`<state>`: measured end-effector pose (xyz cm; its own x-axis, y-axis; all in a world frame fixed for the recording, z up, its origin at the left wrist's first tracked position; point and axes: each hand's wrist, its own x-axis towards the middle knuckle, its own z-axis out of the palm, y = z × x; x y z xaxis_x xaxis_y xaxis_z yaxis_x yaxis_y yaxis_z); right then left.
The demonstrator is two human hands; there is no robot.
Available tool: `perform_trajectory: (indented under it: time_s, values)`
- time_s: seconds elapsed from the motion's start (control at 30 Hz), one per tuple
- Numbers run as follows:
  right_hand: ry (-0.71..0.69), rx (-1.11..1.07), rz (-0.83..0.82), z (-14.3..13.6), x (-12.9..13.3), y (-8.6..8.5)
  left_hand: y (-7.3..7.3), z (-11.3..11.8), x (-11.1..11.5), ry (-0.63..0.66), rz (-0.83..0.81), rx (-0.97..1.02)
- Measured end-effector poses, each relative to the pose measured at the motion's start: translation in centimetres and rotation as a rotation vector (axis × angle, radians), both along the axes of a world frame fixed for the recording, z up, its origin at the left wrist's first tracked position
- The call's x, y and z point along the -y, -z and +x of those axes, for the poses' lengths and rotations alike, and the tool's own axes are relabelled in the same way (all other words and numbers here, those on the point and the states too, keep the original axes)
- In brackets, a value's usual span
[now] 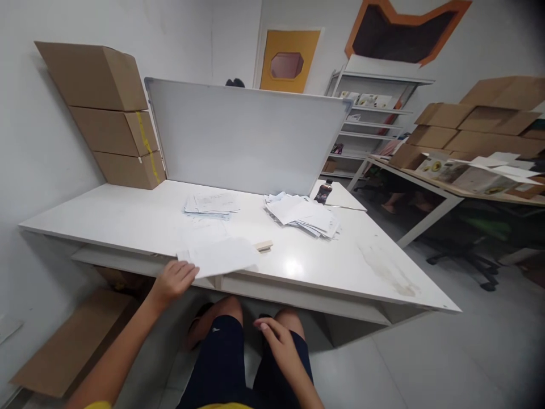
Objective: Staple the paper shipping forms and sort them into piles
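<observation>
My left hand (174, 282) is closed on the left corner of a white sheet of paper (223, 258) at the table's front edge. The sheet is slightly lifted and blurred, and it partly covers another paper lying behind it. Over my right thigh, my right hand (279, 343) is loosely open, with no held thing visible. A small beige bar-shaped object (264, 246) lies just right of the sheet. Farther back on the table are a small stack of papers (212, 204) and, to its right, a larger, untidy pile of papers (304, 216).
A dark drink bottle (323, 192) stands behind the large pile. A whiteboard (247, 136) stands along the table's back, with stacked cardboard boxes (121, 133) at its left. Below the white table (340, 261) runs an open shelf. Right stands another table with boxes (477, 133).
</observation>
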<state>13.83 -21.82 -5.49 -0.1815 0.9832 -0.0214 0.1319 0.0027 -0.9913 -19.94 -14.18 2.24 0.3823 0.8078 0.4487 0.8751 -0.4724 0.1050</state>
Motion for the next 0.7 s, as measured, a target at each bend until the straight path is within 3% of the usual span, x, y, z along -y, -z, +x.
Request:
perform_trajectory:
  time_s: [0.1, 0.17, 0.23, 0.3, 0.4, 0.47, 0.53, 0.6, 0.7]
  values:
    - [-0.149, -0.411, -0.223, -2.8, 1.0, -1.6, 3.4, 0.7, 3.8, 0.256, 0.222, 0.014]
    - [-0.164, -0.606, -0.281, -4.2, 1.7, -2.5, 5.7, 2.0, 6.1, 0.296, 0.304, 0.067]
    - [-0.138, -0.692, -0.301, -4.9, 2.2, -3.2, 7.3, 3.6, 7.8, 0.218, 0.336, 0.216]
    - [-0.088, -0.703, -0.336, -5.0, 2.4, -3.6, 8.0, 4.9, 8.7, 0.243, 0.323, 0.322]
    - [0.088, -0.697, -0.365, -4.4, 2.3, -4.2, 8.2, 6.1, 9.0, 0.352, 0.305, 0.329]
    - [0.216, -0.733, -0.340, -3.6, 2.2, -4.5, 8.4, 7.0, 8.8, 0.307, 0.366, 0.394]
    - [0.310, -0.783, -0.292, -2.7, 2.1, -4.9, 8.5, 8.7, 8.7, 0.186, 0.378, 0.655]
    - [0.367, -0.807, -0.254, -2.0, 2.1, -5.0, 8.2, 11.1, 8.7, 0.073, 0.162, 1.046]
    - [0.408, -0.790, -0.230, -1.7, 2.5, -4.7, 6.8, 15.0, 8.7, -0.022, -0.383, 1.455]
